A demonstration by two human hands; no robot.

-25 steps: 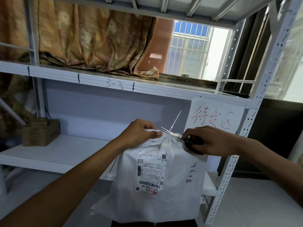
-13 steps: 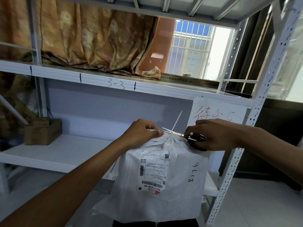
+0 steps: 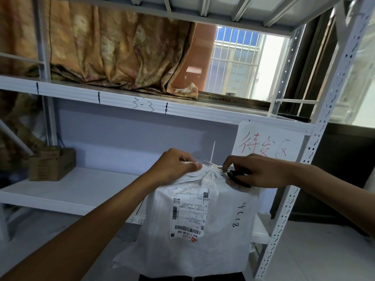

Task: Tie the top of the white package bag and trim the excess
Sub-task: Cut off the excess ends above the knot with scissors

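Note:
A white package bag [image 3: 223,230] with a shipping label [image 3: 189,214] and handwritten digits stands in front of me, its top gathered into a bunch. A thin white tie tail [image 3: 212,152] sticks straight up from the bunch. My left hand [image 3: 176,166] pinches the gathered top from the left. My right hand [image 3: 257,171] holds black-handled scissors [image 3: 233,175] on the right side. Their blades [image 3: 209,162] are slightly apart and point left across the base of the tie tail.
A white metal shelving rack [image 3: 101,191] stands behind the bag, with a perforated upright [image 3: 300,175] on the right. A paper sign with red characters [image 3: 263,144] hangs from it. A cardboard box [image 3: 51,163] sits at the shelf's left. A curtain [image 3: 113,47] drapes onto the upper shelf.
My right hand has shifted slightly with the scissors, staying at the tie tail's base. The tail now stands more upright. My left hand keeps its pinch on the bag top.

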